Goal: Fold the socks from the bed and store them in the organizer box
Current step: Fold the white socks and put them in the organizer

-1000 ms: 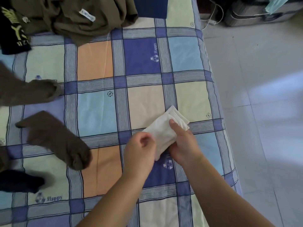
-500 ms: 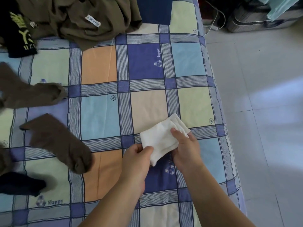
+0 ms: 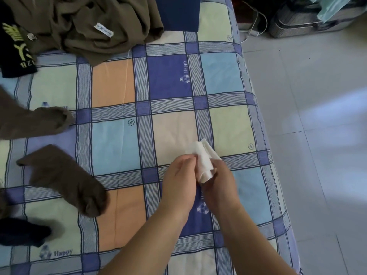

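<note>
A: Where do we find the small white folded cotton sock bundle (image 3: pixel 204 162)?

B: Low and right of centre on the checked bedsheet (image 3: pixel 115 135), held between both hands just above the cloth. Its long axis runs from about 11 o'clock at the far end to 5 o'clock at the near end.

A: How do the fingers stand?

B: Our left hand (image 3: pixel 179 179) has its fingers curled, pinching the bundle's left edge; our right hand (image 3: pixel 219 185) wraps it from the 3 o'clock side, fingers curled round the near end. Both touch it, so neither is nearer.

A: And what does the next move turn on?

B: We judge the fold nearly done; storing remains. The organizer box cannot be identified here; a dark blue flat-sided object (image 3: pixel 177 13) at 12 o'clock may be it, but we cannot tell.

A: What else awaits folding?

B: Two brown socks (image 3: pixel 65 179) at 9 o'clock and a dark navy sock (image 3: pixel 21 233) at 8 o'clock, well apart from the hands
</note>
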The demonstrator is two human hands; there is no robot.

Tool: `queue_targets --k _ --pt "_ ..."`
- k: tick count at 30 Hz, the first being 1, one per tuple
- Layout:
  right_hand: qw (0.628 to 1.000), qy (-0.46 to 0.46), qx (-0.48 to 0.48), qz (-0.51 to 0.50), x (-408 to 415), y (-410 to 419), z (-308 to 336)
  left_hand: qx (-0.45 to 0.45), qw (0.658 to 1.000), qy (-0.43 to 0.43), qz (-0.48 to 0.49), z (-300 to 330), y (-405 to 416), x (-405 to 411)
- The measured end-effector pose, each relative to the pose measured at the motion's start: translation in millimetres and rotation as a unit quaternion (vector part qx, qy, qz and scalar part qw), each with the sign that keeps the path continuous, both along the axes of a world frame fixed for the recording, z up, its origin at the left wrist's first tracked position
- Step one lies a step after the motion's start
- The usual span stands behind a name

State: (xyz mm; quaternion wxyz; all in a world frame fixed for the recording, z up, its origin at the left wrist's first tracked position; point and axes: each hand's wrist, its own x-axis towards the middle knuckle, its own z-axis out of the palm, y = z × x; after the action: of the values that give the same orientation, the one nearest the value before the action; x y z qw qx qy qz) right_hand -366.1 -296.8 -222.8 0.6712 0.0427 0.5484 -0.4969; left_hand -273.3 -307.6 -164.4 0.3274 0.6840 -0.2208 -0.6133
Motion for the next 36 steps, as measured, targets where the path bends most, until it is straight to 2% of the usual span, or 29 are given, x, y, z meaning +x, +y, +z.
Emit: queue_targets --k 3,5,7,12,17,19,21,24,27,30,34,36 --pt "0.997 -0.077 0.002 0.006 -9 -2 6 -0.050 0.993 -0.019 -0.104 -4 0 -5" --pt "0.996 -0.083 0.006 0.032 -12 -3 9 -0.104 0.967 -0.088 -0.216 -12 1 -8" --pt "0.995 -0.086 0.010 0.040 -11 -3 10 -0.118 0.933 -0.165 -0.298 -22 2 -12" --pt "0.999 -0.030 -0.007 0.033 -5 -1 7 -0.187 0.857 -0.276 -0.392 -37 10 -9" --pt "0.996 0.040 -0.034 0.078 1 0 14 -0.218 0.809 -0.339 -0.428 -42 14 0" --pt "0.994 0.076 -0.017 0.073 6 -1 13 -0.244 0.773 -0.373 -0.452 -40 14 1" --pt "0.995 0.085 0.031 0.038 7 -5 12 -0.253 0.751 -0.373 -0.482 -38 16 6" --pt "0.994 0.058 0.096 0.004 5 -11 15 -0.231 0.751 -0.333 -0.522 -29 33 23" --pt "0.994 0.054 0.095 0.011 0 -5 23 -0.157 0.760 -0.332 -0.537 -14 62 47" --pt "0.987 0.088 0.108 0.077 -2 17 43 -0.042 0.748 -0.325 -0.577 4 99 76" --pt "0.975 0.117 0.130 0.140 0 60 86 0.072 0.786 -0.245 -0.563 41 154 124" --pt "0.967 0.134 0.152 0.156 2 86 112 0.103 0.787 -0.239 -0.560 67 181 152"
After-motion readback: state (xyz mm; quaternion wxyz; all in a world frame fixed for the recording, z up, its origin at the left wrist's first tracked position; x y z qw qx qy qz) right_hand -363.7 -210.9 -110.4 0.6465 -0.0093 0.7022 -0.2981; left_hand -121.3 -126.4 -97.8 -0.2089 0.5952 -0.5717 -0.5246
